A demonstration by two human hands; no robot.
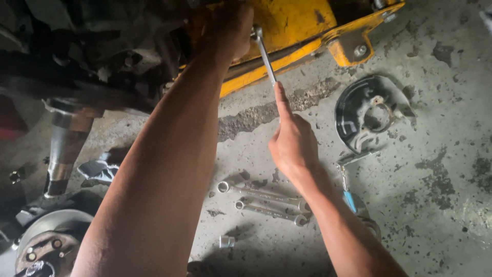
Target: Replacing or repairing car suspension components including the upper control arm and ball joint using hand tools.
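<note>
- Two bare hands at work under a vehicle, seen from above over a cracked concrete floor [441, 169].
- Left hand [223, 28] reaches up and away to the top of the frame, fingers curled against the dark underside by the yellow jack [297, 20]; its grip looks closed around something there, but what it has hold of cannot be told, too dark.
- Right hand [292, 143] is lower and nearer, index finger stretched out straight and touching the lower end of a silver wrench [265, 56]; other fingers folded in, so the grip is not wrapped on the shaft, only the fingertip presses.
- Wrench stands tilted, head end up beside the left hand at the jack's edge, tail end down at the right fingertip.
- Floor below the right wrist: two combination spanners [264, 200] lie side by side, nearly parallel, close but apart.
- Small socket [226, 241] sits just below them, near the left forearm.
- Black round dust shield [366, 113] lies flat right of the right hand, well apart from the spanners.
- Blue-handled tool [349, 197] partly hidden behind the right forearm.
- Brake disc hub [48, 241] at bottom left; shiny strut [64, 149] above it.
</note>
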